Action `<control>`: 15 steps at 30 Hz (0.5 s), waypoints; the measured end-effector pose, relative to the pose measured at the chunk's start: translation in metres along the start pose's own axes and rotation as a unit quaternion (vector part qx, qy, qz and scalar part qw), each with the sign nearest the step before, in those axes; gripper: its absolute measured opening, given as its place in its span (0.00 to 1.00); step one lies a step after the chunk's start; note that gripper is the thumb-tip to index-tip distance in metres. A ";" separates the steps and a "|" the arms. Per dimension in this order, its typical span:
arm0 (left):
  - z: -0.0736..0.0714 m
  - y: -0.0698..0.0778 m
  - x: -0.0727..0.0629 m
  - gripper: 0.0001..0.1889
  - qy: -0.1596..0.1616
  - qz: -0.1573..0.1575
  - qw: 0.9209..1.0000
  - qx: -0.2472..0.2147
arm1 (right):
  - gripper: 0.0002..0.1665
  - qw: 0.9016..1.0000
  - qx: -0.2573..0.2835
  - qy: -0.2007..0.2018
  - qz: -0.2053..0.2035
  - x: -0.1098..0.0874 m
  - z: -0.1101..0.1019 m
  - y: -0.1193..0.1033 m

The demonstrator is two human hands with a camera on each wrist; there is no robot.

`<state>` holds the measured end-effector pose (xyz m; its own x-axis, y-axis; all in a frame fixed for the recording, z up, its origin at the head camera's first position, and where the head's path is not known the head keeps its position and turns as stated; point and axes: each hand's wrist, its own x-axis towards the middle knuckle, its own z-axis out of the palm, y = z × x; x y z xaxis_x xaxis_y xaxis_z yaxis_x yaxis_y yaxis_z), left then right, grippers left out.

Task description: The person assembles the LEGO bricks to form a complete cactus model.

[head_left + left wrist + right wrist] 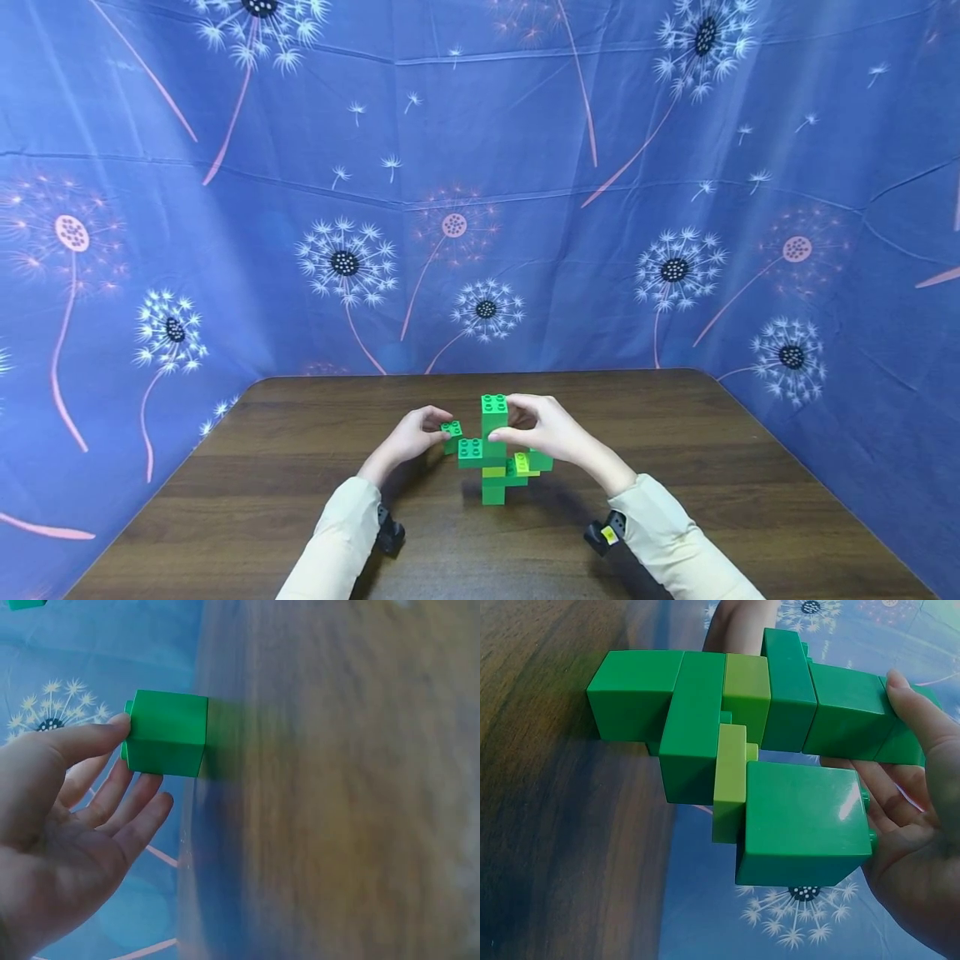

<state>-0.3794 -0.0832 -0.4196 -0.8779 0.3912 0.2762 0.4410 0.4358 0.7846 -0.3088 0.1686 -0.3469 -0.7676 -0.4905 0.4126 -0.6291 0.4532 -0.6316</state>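
Note:
Between thumb and fingers, my left hand (pixel 411 435) pinches a loose green toy brick (pixel 452 443) by its studded end, just left of a built tower. In the left wrist view this brick (pixel 166 735) has its plain base close to the tabletop. The tower (pixel 492 454), of green and lime bricks, stands upright with side bricks jutting out left and right. My right hand (pixel 549 429) grips its upper column, thumb on the near side. The right wrist view shows the tower's stepped branch, a thin lime brick (pixel 730 784) joined to a large green brick (pixel 804 814).
The brown wooden table (pixel 300 417) reaches back to a blue dandelion-print cloth (pixel 525 250), which hangs behind and along both sides. Black wrist cameras sit under both cuffs, the left camera (pixel 390 533) close over the tabletop.

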 end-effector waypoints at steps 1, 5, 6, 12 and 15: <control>-0.001 -0.001 0.000 0.14 -0.002 -0.003 1.000 0.001 | 0.17 1.000 0.000 0.000 -0.001 0.000 0.000 0.001; -0.003 -0.002 -0.002 0.16 -0.014 -0.014 1.000 0.010 | 0.18 1.000 -0.002 0.001 -0.005 0.000 -0.001 0.002; -0.004 -0.002 -0.003 0.17 -0.018 -0.018 1.000 0.010 | 0.18 1.000 -0.003 0.001 -0.005 0.000 -0.001 0.003; -0.005 -0.002 -0.004 0.21 -0.029 -0.035 0.999 0.009 | 0.18 1.000 -0.001 -0.001 -0.005 0.000 -0.001 0.002; -0.004 -0.002 -0.004 0.21 -0.029 -0.036 0.999 0.011 | 0.18 1.000 -0.003 -0.003 -0.004 0.000 0.000 0.001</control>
<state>-0.3773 -0.0891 -0.4196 -0.8961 0.4030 0.1862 0.3810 0.4829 0.7884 -0.3098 0.1693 -0.3473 -0.7615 -0.4988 0.4139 -0.6362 0.4532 -0.6243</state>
